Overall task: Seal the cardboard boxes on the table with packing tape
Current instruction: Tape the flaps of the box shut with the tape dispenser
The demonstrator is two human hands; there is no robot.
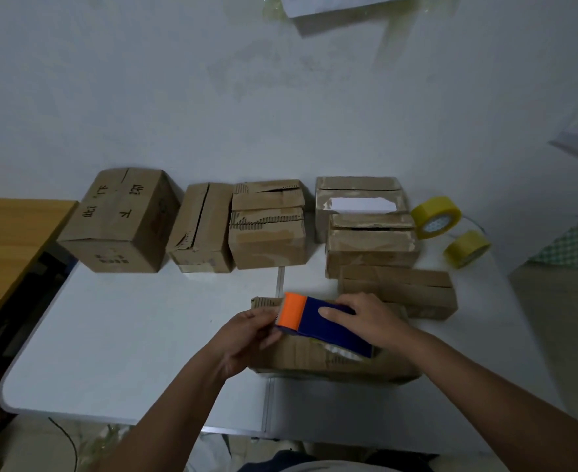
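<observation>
A flat cardboard box [318, 361] lies on the white table [127, 335] right in front of me. Above it I hold a blue tape dispenser with an orange front [314, 323]. My right hand [365, 321] grips the dispenser's blue body from the right. My left hand [250, 330] pinches at its orange toothed end; whether tape is between the fingers is too small to tell. Along the wall stand several more cardboard boxes: a large printed one [120, 219], a narrow one [200, 229], a worn one [267, 224], and stacked ones at right [369, 233].
Two yellow tape rolls [435, 216] [466, 248] sit at the table's back right. A low long box [400, 289] lies just behind my right hand. A wooden table [8, 240] adjoins the left side. Papers are taped to the wall above.
</observation>
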